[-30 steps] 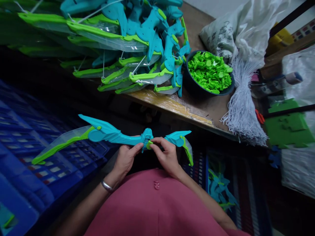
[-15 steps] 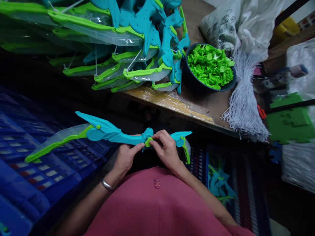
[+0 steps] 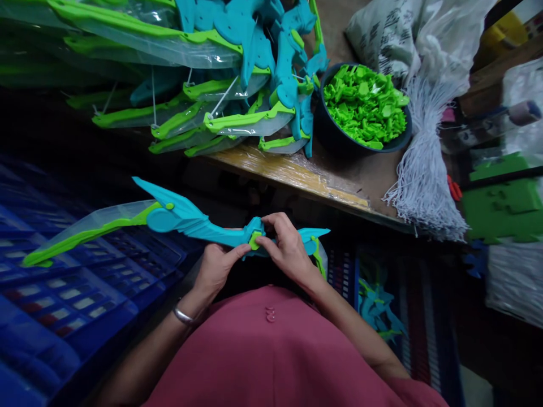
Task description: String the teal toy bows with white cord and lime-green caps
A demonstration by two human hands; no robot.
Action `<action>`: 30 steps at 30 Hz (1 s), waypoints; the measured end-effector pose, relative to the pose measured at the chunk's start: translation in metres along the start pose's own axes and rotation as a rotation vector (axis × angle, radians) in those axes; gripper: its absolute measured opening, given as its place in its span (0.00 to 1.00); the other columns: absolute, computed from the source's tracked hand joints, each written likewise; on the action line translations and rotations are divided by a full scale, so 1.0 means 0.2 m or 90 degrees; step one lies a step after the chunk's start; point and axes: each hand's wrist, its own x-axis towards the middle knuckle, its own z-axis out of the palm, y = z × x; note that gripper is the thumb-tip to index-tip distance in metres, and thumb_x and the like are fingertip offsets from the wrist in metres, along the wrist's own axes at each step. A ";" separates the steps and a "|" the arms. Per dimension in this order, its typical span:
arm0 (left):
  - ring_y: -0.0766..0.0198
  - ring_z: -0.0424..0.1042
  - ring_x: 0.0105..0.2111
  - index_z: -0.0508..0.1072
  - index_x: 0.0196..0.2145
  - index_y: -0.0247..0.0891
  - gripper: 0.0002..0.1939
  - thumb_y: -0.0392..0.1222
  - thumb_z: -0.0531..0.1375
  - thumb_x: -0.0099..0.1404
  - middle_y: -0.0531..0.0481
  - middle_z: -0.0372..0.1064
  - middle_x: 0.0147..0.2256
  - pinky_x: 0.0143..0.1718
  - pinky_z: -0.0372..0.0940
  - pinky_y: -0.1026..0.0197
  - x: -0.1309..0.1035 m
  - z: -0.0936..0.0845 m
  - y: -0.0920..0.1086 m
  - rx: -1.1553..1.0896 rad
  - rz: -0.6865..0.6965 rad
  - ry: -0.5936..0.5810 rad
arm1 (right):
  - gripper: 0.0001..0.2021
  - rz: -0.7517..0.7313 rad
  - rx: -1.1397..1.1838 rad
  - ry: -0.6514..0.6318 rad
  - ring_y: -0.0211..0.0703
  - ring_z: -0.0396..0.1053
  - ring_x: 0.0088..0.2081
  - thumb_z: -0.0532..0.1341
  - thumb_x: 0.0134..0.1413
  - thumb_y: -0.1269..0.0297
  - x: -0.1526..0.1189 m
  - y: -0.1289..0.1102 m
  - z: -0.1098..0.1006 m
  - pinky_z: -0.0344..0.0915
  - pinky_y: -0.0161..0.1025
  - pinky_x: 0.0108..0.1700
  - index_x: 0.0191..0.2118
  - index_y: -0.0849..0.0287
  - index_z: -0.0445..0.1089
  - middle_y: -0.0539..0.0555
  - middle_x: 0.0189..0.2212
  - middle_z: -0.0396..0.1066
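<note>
A turquoise toy bow (image 3: 186, 221) with green-edged, clear plastic limbs lies across the front of my body. My left hand (image 3: 216, 268) is closed round its middle, thumb along the grip. At the bow's centre sits a small green plastic piece (image 3: 254, 239). My right hand (image 3: 288, 246) pinches this piece against the bow, its index finger bent over the turquoise centre. Both thumb tips touch or nearly touch the piece. The fingers behind the bow are hidden.
Several similar bows (image 3: 250, 124) are piled on the bench (image 3: 292, 172). Beside them stand a dark bowl (image 3: 321, 121) of green pieces, a bundle of white strings (image 3: 428, 181) and a white sack (image 3: 382, 39). Blue crates (image 3: 97, 282) flank me; turquoise parts (image 3: 377, 308) lie at lower right.
The bow has tilted slightly and its left limb reaches further left. The green piece has turned a little at the bow's centre, with both hands still on the bow.
</note>
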 end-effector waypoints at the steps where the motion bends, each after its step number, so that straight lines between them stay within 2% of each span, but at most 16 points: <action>1: 0.53 0.78 0.43 0.82 0.42 0.36 0.16 0.45 0.73 0.57 0.47 0.81 0.42 0.51 0.71 0.54 0.01 0.00 0.00 0.005 0.006 -0.002 | 0.12 -0.014 0.004 0.001 0.48 0.69 0.49 0.62 0.66 0.65 0.00 0.01 0.00 0.71 0.47 0.51 0.53 0.55 0.65 0.58 0.48 0.68; 5: 0.57 0.77 0.36 0.81 0.41 0.36 0.15 0.46 0.72 0.59 0.48 0.80 0.38 0.40 0.73 0.59 0.03 -0.02 -0.01 0.012 0.000 -0.029 | 0.18 -0.047 0.015 -0.016 0.50 0.65 0.60 0.57 0.70 0.65 0.01 0.05 0.02 0.68 0.50 0.61 0.62 0.54 0.61 0.62 0.59 0.64; 9: 0.59 0.76 0.34 0.81 0.42 0.35 0.16 0.46 0.73 0.58 0.47 0.80 0.38 0.32 0.72 0.62 0.04 -0.02 -0.02 -0.010 -0.029 -0.033 | 0.16 -0.070 0.009 -0.016 0.50 0.66 0.62 0.55 0.72 0.64 0.00 0.07 0.05 0.69 0.50 0.61 0.62 0.53 0.62 0.63 0.61 0.63; 13: 0.60 0.75 0.32 0.81 0.41 0.35 0.17 0.46 0.74 0.57 0.49 0.79 0.36 0.32 0.71 0.62 0.04 -0.01 -0.03 -0.025 -0.051 -0.030 | 0.08 -0.093 0.032 0.047 0.49 0.69 0.58 0.56 0.71 0.67 -0.02 0.09 0.07 0.73 0.47 0.53 0.52 0.54 0.68 0.63 0.61 0.63; 16: 0.61 0.75 0.31 0.81 0.40 0.35 0.16 0.45 0.74 0.56 0.49 0.79 0.35 0.31 0.70 0.63 0.05 -0.01 -0.01 -0.010 -0.056 -0.029 | 0.07 -0.093 0.048 0.063 0.47 0.70 0.56 0.57 0.71 0.68 -0.02 0.09 0.08 0.74 0.46 0.51 0.50 0.54 0.68 0.63 0.60 0.64; 21: 0.60 0.77 0.36 0.82 0.43 0.36 0.16 0.44 0.73 0.58 0.48 0.80 0.39 0.37 0.70 0.63 0.07 0.00 0.02 0.011 -0.036 -0.054 | 0.05 -0.048 0.061 0.075 0.49 0.66 0.61 0.57 0.70 0.69 -0.02 0.05 0.08 0.69 0.50 0.58 0.48 0.55 0.66 0.63 0.61 0.63; 26: 0.59 0.78 0.42 0.81 0.43 0.36 0.16 0.42 0.74 0.57 0.48 0.81 0.41 0.46 0.71 0.61 0.06 0.03 0.03 -0.031 -0.064 -0.056 | 0.03 -0.012 0.068 0.113 0.49 0.65 0.62 0.58 0.68 0.69 -0.03 0.03 0.10 0.67 0.51 0.60 0.45 0.56 0.64 0.65 0.60 0.63; 30: 0.60 0.77 0.39 0.78 0.38 0.35 0.16 0.38 0.75 0.53 0.49 0.80 0.38 0.44 0.72 0.61 0.05 0.07 0.07 -0.056 -0.061 -0.069 | 0.03 -0.013 0.055 0.119 0.50 0.65 0.61 0.57 0.69 0.69 -0.04 0.04 0.11 0.67 0.52 0.60 0.47 0.56 0.64 0.64 0.59 0.64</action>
